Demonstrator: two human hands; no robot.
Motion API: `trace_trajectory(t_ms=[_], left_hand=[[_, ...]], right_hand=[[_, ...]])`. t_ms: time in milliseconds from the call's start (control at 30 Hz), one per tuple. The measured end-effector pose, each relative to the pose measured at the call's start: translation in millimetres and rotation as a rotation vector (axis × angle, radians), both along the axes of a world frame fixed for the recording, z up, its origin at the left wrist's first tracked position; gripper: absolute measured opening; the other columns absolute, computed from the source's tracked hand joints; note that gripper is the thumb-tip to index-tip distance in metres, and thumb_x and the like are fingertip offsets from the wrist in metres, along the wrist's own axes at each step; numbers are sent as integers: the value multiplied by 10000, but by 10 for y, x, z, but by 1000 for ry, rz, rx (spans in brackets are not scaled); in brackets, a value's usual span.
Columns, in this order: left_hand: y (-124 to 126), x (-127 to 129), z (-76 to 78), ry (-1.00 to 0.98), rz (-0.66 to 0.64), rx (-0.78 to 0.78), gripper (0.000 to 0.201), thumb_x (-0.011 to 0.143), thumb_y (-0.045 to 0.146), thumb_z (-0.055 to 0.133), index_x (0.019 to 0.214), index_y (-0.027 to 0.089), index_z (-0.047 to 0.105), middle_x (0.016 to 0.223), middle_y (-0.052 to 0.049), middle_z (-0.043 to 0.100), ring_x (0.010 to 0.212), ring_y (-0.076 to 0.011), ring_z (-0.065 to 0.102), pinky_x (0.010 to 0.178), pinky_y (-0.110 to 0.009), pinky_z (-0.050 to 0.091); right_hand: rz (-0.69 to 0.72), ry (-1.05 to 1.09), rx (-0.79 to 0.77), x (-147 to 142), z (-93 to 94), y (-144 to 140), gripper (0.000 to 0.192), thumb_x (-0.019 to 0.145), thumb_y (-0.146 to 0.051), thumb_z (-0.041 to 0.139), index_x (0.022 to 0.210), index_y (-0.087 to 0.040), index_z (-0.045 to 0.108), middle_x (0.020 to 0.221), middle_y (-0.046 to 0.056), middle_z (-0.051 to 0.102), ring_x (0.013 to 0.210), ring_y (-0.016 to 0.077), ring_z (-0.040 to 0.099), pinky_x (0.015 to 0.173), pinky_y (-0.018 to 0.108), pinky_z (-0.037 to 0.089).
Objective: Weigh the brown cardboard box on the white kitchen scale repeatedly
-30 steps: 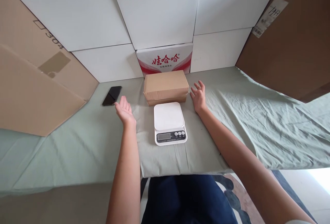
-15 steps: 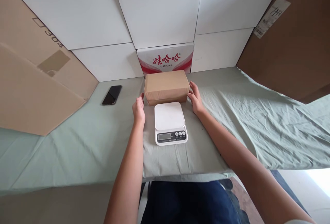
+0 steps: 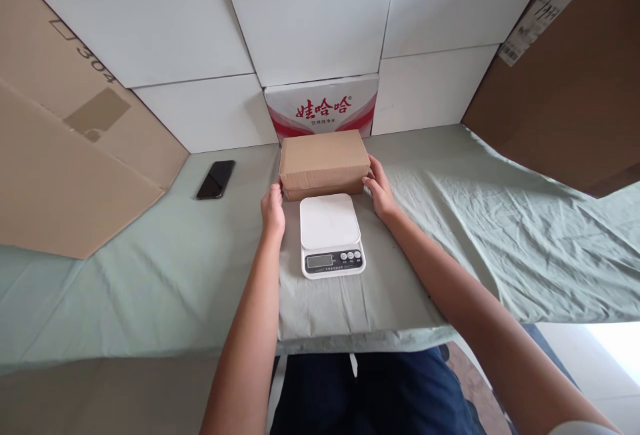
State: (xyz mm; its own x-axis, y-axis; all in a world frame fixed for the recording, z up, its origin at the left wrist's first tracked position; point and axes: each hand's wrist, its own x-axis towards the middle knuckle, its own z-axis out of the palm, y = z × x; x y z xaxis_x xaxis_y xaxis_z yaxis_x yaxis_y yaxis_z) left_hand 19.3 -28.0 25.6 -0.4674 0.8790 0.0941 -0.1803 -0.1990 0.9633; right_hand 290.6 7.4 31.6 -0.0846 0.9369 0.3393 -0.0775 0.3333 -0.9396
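We found the brown cardboard box [image 3: 323, 163] lying flat toward the far edge of the table [image 3: 150, 288], centred, just behind the white kitchen scale [image 3: 330, 233] and in front of a red-and-white printed carton [image 3: 321, 107]. The left hand [image 3: 273, 208] was pressed to the box's left end and the right hand [image 3: 380, 189] to its right end; each grip was closed against the box, fingers at the lower corners. We judged the box stiff, dry and not slippery, of moderate weight, best held at its two short ends as it was. A pale green cloth, creased in places, covered the table. A black phone [image 3: 215, 179] lay near the far left. White panels [image 3: 310, 15] closed the back, with brown cardboard sheets [image 3: 60, 155] leaning at either side.
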Motion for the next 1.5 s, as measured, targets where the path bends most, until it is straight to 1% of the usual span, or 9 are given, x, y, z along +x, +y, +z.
trace_trajectory(t_ms=[400, 633, 800, 933, 1067, 1167, 1267, 1400, 1500], left_hand=[[-52, 18, 23, -3, -11, 7, 410, 1048, 426, 565, 1250, 133, 768, 1453, -152, 700, 1437, -263, 608, 1256, -403, 411], [-65, 23, 30, -3, -6, 2, 450, 1019, 484, 603, 1236, 130, 775, 1456, -173, 694, 1451, -291, 592, 1270, -431, 391], [-73, 33, 30, -7, -9, 0, 491, 995, 527, 631, 1266, 141, 768, 1467, -173, 687, 1479, -309, 562, 1283, -456, 372], [-68, 44, 37, -11, -46, -4, 494, 988, 528, 642, 1309, 170, 754, 1476, -144, 686, 1489, -308, 552, 1277, -455, 388], [-103, 46, 99, 24, -28, 74, 522, 969, 550, 647, 1322, 179, 750, 1498, -132, 671, 1490, -302, 552, 1261, -428, 413], [-265, 43, 176, 146, 4, 175, 616, 937, 645, 638, 1333, 185, 747, 1482, -133, 682, 1496, -313, 543, 1258, -415, 411], [-593, 56, 213, 254, 50, 257, 692, 914, 717, 610, 1346, 194, 746, 1461, -129, 695, 1514, -333, 517, 1263, -413, 404], [-1139, 108, 129, 242, 44, 246, 711, 904, 734, 598, 1364, 212, 744, 1445, -131, 706, 1516, -361, 511, 1260, -449, 413], [-1441, 135, 24, 235, 33, 189, 720, 900, 740, 591, 1365, 211, 744, 1423, -146, 720, 1494, -374, 534, 1241, -470, 438]], right_hand=[[0, 9, -8, -4, 5, -6, 693, 832, -558, 671, 1463, -341, 485, 1675, 17, 480, 1561, 327, 423, 1326, 540, 332], [-4, 2, 4, -3, 6, -5, 728, 831, -589, 681, 1484, -338, 478, 1686, 22, 468, 1579, 330, 404, 1338, 540, 318], [23, -11, 10, -21, 42, -44, 878, 843, -645, 684, 1603, -361, 349, 1706, 25, 436, 1596, 322, 398, 1352, 549, 297], [77, -37, 81, -52, 78, -111, 929, 873, -664, 668, 1659, -373, 266, 1744, 0, 379, 1646, 306, 319, 1372, 551, 265], [75, -33, 164, -72, 139, -184, 958, 895, -701, 651, 1683, -398, 198, 1776, -21, 311, 1665, 304, 282, 1381, 556, 249], [23, -72, 207, -39, 205, -313, 973, 905, -729, 633, 1692, -444, 137, 1791, -45, 263, 1669, 319, 267, 1366, 596, 272], [-29, -101, 243, 66, 199, -553, 971, 913, -725, 631, 1690, -492, 97, 1787, -59, 265, 1666, 340, 270, 1357, 629, 278], [-62, -158, 301, 265, 6, -949, 889, 931, -631, 674, 1667, -541, 185, 1793, -92, 235, 1672, 354, 251, 1376, 613, 254], [-75, -193, 307, 349, -138, -1153, 859, 956, -579, 658, 1664, -560, 171, 1792, -109, 226, 1686, 343, 204, 1384, 619, 235]])
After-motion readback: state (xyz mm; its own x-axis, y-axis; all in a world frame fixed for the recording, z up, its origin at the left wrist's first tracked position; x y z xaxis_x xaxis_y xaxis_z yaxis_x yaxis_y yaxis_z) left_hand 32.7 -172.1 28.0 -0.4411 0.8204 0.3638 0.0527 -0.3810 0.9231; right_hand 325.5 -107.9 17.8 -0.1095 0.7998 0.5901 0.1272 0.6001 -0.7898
